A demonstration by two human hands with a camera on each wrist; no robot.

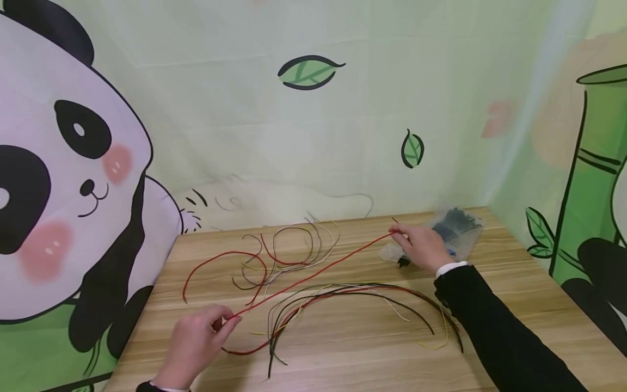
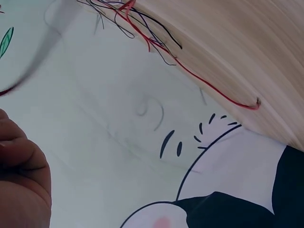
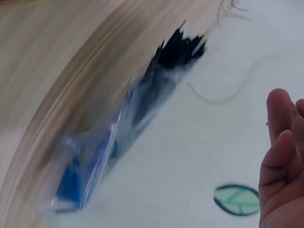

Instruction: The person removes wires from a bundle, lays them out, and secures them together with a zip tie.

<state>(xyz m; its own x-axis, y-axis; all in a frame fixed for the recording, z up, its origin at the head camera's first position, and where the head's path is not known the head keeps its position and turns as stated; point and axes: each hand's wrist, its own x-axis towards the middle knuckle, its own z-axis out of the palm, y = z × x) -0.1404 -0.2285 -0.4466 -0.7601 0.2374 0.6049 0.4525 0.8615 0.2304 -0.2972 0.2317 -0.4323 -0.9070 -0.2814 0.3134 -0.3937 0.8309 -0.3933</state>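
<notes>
A single red wire (image 1: 313,275) stretches slantwise above the table between both hands. At its near left end, my left hand (image 1: 196,337) pinches it between thumb and fingers. My right hand (image 1: 423,245) pinches the wire close to its far end, a short tip sticking out past the fingers. Below the stretched wire lies an arched bundle of black, red, yellow and white wires (image 1: 343,293). Behind it are loosely looped wires, among them a curved red one (image 1: 225,252). The left wrist view shows curled fingers (image 2: 23,156) at its left edge.
A clear plastic bag (image 1: 470,239) holding thin black strips and something blue lies at the back right, partly behind my right hand. The wooden table (image 1: 519,305) meets a printed cloth backdrop (image 1: 245,136) at the back and sides.
</notes>
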